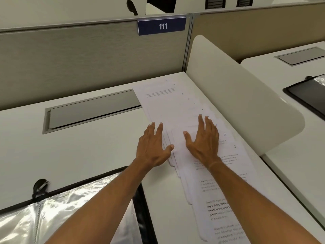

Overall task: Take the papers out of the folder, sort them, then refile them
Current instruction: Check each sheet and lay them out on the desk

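Note:
Several white numbered papers [168,104] lie fanned out in an overlapping row along the right side of the desk, from the back panel to the front edge. My right hand [204,140] rests flat on the middle sheets with fingers straight and spread. My left hand [153,147] lies flat at the left edge of the same spread, thumb touching the paper edges. A clear plastic zip folder [73,208] with black trim sits at the lower left, partly under my left forearm.
A grey cable hatch [91,111] is set into the white desk [88,155] behind the folder. A curved white divider [242,103] stands right of the papers. The neighbouring desk holds another black-edged folder [309,95]. A partition with sign 111 [162,26] closes the back.

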`<state>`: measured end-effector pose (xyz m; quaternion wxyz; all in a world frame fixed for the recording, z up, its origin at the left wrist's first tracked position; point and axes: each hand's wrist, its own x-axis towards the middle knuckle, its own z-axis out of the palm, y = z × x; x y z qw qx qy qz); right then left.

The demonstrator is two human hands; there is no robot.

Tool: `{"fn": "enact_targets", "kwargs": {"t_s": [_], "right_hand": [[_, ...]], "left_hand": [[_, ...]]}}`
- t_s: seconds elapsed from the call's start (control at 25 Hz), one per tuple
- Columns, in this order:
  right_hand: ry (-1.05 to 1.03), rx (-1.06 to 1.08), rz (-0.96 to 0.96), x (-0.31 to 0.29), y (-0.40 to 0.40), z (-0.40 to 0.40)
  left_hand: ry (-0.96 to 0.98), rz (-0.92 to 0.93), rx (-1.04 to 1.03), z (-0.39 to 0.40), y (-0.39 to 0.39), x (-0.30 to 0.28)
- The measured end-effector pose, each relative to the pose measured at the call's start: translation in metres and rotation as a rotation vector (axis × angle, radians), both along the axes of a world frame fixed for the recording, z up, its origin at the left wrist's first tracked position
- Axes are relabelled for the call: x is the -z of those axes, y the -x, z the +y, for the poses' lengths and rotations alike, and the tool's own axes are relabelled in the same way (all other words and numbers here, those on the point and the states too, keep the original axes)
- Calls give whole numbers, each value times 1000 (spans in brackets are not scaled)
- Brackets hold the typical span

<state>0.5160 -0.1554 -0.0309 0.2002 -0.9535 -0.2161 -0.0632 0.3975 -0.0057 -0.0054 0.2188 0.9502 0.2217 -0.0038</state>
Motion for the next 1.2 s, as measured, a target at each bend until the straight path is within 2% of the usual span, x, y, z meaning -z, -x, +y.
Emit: {"fn": "enact_targets", "kwargs": {"t_s": [0.12,0.32,0.44,0.52,0.72,0.88,1.04,1.2], "right_hand": [[-23,94,23,-16,-56,4],[-2,218,226,-23,-128,13],[-155,267,339,-22,-147,15],[-289,275,320,-24,-155,16],[-745,84,332,-56,-153,19],[-960,-106,385,-100,-151,26],[-1127,-198,411,-144,-145,37],[-1228,-304,439,-183,-129,51]], "left_hand": [[59,3,-14,12,-31,-2],[252,-33,-65,29,-66,-2],[319,-60,-124,37,-76,5],[352,-91,-168,41,-80,7],[530,-228,-343,38,-86,-2],[715,-351,-480,39,-90,-12],[713,-647,-479,53,-85,-40],[655,-821,-453,83,-73,-86]]}}
